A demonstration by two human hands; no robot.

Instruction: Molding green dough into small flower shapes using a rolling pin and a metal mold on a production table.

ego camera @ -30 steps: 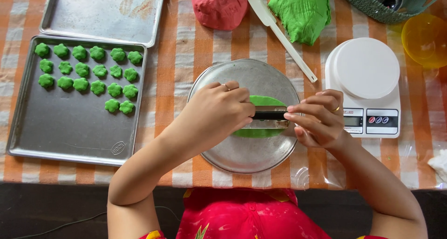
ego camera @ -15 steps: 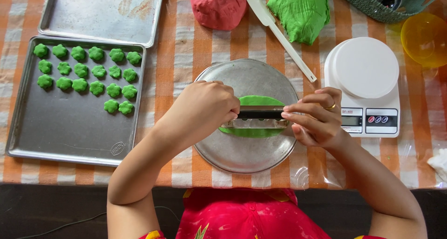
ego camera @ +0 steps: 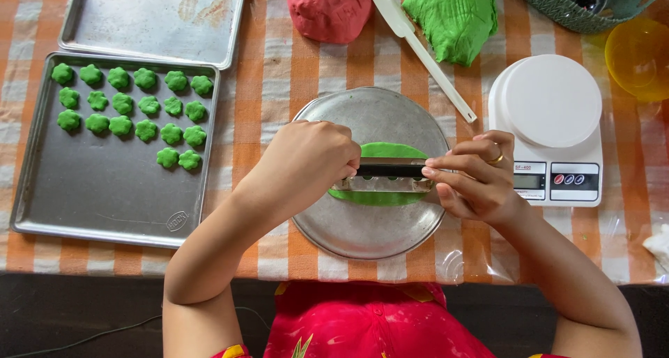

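Both hands, left hand (ego camera: 306,159) and right hand (ego camera: 474,177), clamped on narrow metal cutter strip (ego camera: 387,177), barely shifted, pressing flat green dough disc (ego camera: 380,194) on round metal plate (ego camera: 369,225).

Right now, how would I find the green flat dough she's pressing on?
Look at the round metal plate in the middle of the striped table. Both hands, left hand and right hand, hold a long metal tool over a flat green dough disc. Unlike the green dough lump above, it's rolled thin.
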